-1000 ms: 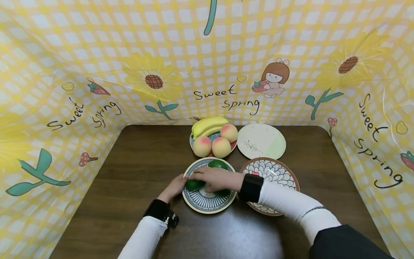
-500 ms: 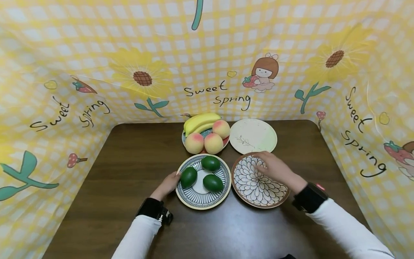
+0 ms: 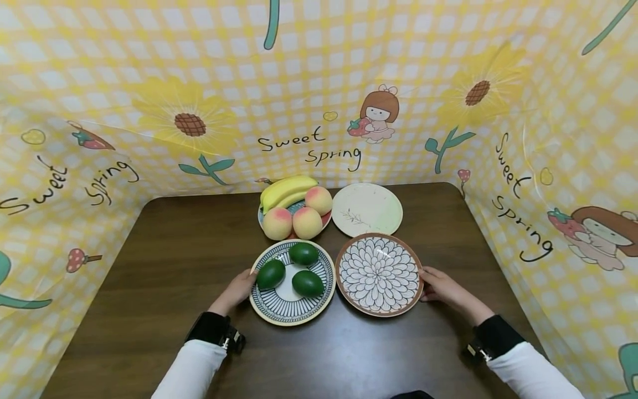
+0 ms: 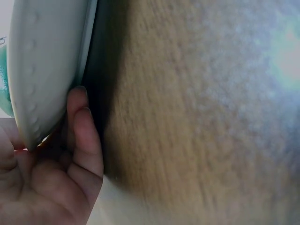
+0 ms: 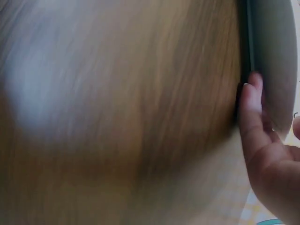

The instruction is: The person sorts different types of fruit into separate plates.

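My left hand pinches the left rim of a black-and-white striped plate. In the left wrist view its fingers reach beneath the plate's pale underside. Three smooth, dark green oval fruits that look like avocados lie on it: one at the left, a far fruit and a near-right fruit. Beside it sits a brown-rimmed plate with a petal pattern, bearing nothing. My right hand pinches that plate's right edge, thumb above and fingers below in the right wrist view.
Behind the striped plate, bananas and three peaches, one of them in front, fill another plate. A pale green plate stands to its right. Yellow checked cloth walls the back and sides of the brown table.
My right hand has left the fruits on the striped plate, crossed rightward over the petal-patterned plate and taken hold of its right rim. My left hand stays at the striped plate's left edge.
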Demonstrator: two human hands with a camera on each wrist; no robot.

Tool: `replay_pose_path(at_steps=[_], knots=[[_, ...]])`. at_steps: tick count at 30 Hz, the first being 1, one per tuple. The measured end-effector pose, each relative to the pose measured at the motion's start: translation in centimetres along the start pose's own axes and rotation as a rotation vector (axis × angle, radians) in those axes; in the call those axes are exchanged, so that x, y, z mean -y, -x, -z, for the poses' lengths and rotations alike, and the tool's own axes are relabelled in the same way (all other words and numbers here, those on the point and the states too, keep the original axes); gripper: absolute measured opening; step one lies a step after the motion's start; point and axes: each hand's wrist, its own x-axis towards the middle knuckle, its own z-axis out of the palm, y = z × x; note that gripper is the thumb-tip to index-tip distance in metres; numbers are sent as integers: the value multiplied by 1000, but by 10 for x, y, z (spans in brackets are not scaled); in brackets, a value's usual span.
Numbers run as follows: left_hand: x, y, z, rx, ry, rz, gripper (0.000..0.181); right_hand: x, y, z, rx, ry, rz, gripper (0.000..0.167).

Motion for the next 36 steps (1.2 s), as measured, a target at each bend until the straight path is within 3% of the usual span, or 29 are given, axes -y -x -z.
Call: replay_pose_path(at_steps=[3,10,14,17,20,24,27,31,36], knots=[[2,1,0,-11,-12,-2,50,-4,-3,-3,29,-43,17,55],[3,0,0,-65,-67,-8,42,-5,-7,-10,-35,-7,14,51],[0,6,11,-29,-70,5,47,-5,-9,-17,-57,0,7,51],[-7,11,27,-27,-115,-4,49,-5,-8,-19,-78,-1,-15,52],[-22,11,52,-83,-210,-47,50,-4,-6,-16,-91,18,-26,52],[-54,6,88,-159,-302,-137,57,-5,-4,-16,-93,25,-19,53],[-81,-1,103,-196,-331,-203,62,-4,-3,-17,-93,29,-11,55],[-113,-21,101,-197,-370,-284,69,-5,-3,-15,-100,28,5,55],[-138,-49,82,-134,-428,-353,77,-7,-4,-16,-114,19,7,54]])
